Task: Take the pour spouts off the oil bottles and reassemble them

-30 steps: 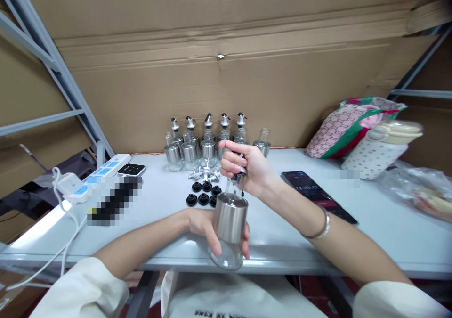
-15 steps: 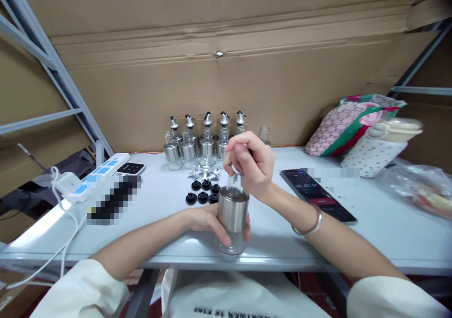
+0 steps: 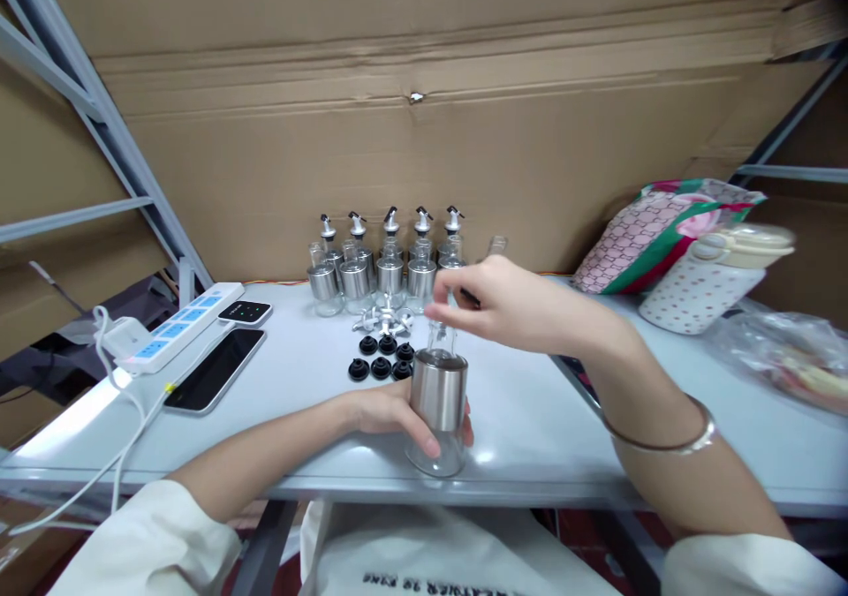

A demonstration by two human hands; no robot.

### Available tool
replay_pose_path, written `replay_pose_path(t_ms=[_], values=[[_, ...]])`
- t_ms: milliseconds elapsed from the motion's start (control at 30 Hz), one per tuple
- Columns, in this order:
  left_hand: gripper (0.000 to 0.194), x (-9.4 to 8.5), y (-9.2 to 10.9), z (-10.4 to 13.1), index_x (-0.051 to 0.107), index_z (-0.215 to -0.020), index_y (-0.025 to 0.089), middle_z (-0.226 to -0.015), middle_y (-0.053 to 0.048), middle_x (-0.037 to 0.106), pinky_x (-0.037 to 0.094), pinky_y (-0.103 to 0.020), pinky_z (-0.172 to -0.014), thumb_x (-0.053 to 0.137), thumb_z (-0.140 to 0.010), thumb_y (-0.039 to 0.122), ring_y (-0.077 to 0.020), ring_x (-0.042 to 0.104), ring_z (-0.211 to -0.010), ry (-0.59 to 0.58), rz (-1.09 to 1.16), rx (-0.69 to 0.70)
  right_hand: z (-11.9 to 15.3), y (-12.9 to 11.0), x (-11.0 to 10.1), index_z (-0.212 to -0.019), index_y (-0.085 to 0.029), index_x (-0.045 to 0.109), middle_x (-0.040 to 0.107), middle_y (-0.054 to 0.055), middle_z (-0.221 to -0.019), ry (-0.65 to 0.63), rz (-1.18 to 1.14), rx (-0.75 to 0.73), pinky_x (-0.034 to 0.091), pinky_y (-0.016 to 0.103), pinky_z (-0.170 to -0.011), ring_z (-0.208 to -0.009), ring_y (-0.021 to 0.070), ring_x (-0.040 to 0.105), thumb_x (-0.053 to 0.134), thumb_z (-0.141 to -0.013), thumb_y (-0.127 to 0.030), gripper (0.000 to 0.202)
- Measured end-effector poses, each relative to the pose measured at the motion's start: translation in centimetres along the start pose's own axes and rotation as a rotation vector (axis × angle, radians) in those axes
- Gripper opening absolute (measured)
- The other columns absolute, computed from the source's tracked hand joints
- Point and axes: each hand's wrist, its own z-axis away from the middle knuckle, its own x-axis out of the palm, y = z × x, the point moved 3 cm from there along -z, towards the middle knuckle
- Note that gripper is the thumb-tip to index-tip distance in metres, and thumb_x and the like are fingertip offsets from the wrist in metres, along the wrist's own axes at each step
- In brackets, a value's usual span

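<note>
My left hand [image 3: 397, 415] is wrapped round the lower part of a glass oil bottle [image 3: 438, 393] with a steel sleeve, upright near the table's front edge. My right hand [image 3: 480, 303] is curled over the bottle's narrow neck, thumb and forefinger at its mouth. A small dark piece [image 3: 469, 298] shows among the curled fingers; its kind and what the fingertips grip are hidden. Several black stoppers [image 3: 381, 367] lie in rows beyond my left hand. Behind them is a pile of clear and silver spout parts [image 3: 385, 319].
Several similar bottles [image 3: 324, 285] stand at the back, the rear ones topped with pour spouts [image 3: 391, 220]. Left lie a phone [image 3: 217, 371], a small black device [image 3: 245, 313], a power strip [image 3: 182, 327] and cables. Right are a dotted flask [image 3: 706, 282], patterned bag [image 3: 636, 238] and plastic bag [image 3: 788, 353].
My right hand has turned over the bottle's neck, its wrist and forearm swinging up and to the right, now covering much of the right phone. My left hand keeps hold of the bottle.
</note>
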Motion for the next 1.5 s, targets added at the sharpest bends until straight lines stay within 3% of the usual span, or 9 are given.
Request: replay_pose_path(t_ms=[133,233,433,533,633,867,1200,1400,1500], values=[[0.055,-0.2,-0.1,0.0,0.06,-0.095,0.019,-0.091,-0.003,0.066,0.043,-0.039,-0.088,0.086,-0.046,0.024,-0.0203,0.061,-0.089,-0.008,-0.003,0.016,0.6,0.9,0.7,-0.067,-0.02,0.058,0.051,-0.007,-0.041,-0.37,-0.088,0.133,0.025,0.024,-0.039,-0.031,0.0081,0.04,0.069,-0.071,-0.028,0.014],[0.06,-0.1,-0.1,0.1,0.059,-0.102,0.02,-0.094,-0.004,0.066,0.042,-0.04,-0.089,0.085,-0.048,0.02,-0.0201,0.061,-0.09,-0.014,-0.025,0.01,0.7,0.7,0.8,-0.066,-0.02,0.058,0.055,-0.006,-0.043,-0.46,-0.161,0.128,0.029,0.024,-0.038,-0.031,0.0095,0.047,0.065,-0.075,-0.025,0.012],[0.066,0.4,0.1,-0.3,0.054,-0.118,0.019,-0.115,-0.01,0.06,0.033,-0.046,-0.103,0.08,-0.058,0.016,-0.0257,0.058,-0.109,0.012,0.101,0.098,2.0,-0.4,-3.3,-0.057,-0.022,0.053,0.051,-0.006,-0.044,-0.261,-0.143,-0.04,0.025,0.023,-0.038,-0.036,0.0081,0.043,0.067,-0.075,-0.029,0.024],[0.058,0.1,-0.2,-0.6,0.055,-0.117,0.02,-0.128,-0.011,0.052,0.031,-0.044,-0.106,0.077,-0.063,0.017,-0.0241,0.059,-0.108,0.015,0.158,0.085,2.7,1.1,-5.7,-0.059,-0.022,0.052,0.051,-0.005,-0.045,-0.127,-0.029,-0.012,0.026,0.024,-0.037,-0.037,0.0091,0.042,0.062,-0.081,-0.038,0.028],[0.052,-0.3,-0.5,-0.7,0.059,-0.115,0.019,-0.13,-0.012,0.052,0.032,-0.043,-0.105,0.075,-0.066,0.02,-0.0236,0.061,-0.106,-0.001,0.137,0.051,2.3,4.0,-6.7,-0.061,-0.022,0.055,0.056,-0.003,-0.047,-0.091,0.027,0.064,0.031,0.024,-0.041,-0.041,0.011,0.048,0.063,-0.08,-0.039,0.027],[0.046,-0.4,-0.4,-0.5,0.061,-0.114,0.017,-0.118,-0.012,0.061,0.036,-0.043,-0.103,0.071,-0.069,0.02,-0.0245,0.061,-0.105,0.002,0.121,0.03,-0.1,10.1,-5.3,-0.059,-0.021,0.056,0.058,-0.003,-0.045,-0.184,0.179,0.453,0.036,0.027,-0.053,-0.047,0.014,0.055,0.068,-0.073,-0.029,0.02],[0.041,-0.5,-0.7,-0.7,0.062,-0.108,0.016,-0.107,-0.011,0.064,0.037,-0.042,-0.099,0.071,-0.068,0.02,-0.0234,0.062,-0.1,-0.015,0.14,0.024,-1.3,13.7,-4.3,-0.069,-0.019,0.056,0.065,-0.002,-0.058,-0.161,0.358,0.501,0.04,0.025,-0.06,-0.064,0.0141,0.061,0.059,-0.071,-0.011,0.009],[0.042,-0.8,-1.1,-0.8,0.06,-0.112,0.013,-0.108,-0.013,0.063,0.037,-0.042,-0.097,0.068,-0.071,0.019,-0.0233,0.061,-0.101,-0.049,0.159,0.053,-1.9,16.3,-3.8,-0.073,-0.019,0.058,0.066,0.002,-0.072,-0.04,0.485,0.52,0.039,0.025,-0.056,-0.071,0.0181,0.061,0.065,-0.066,-0.015,0.011],[0.04,-0.9,-1.2,-0.9,0.059,-0.112,0.013,-0.108,-0.013,0.063,0.037,-0.042,-0.097,0.066,-0.073,0.018,-0.023,0.061,-0.101,-0.063,0.161,0.059,-2.0,17.9,-3.4,-0.092,-0.018,0.059,0.066,0.004,-0.073,0.057,0.437,0.565,0.042,0.027,-0.058,-0.072,0.021,0.063,0.069,-0.067,-0.018,0.027]])
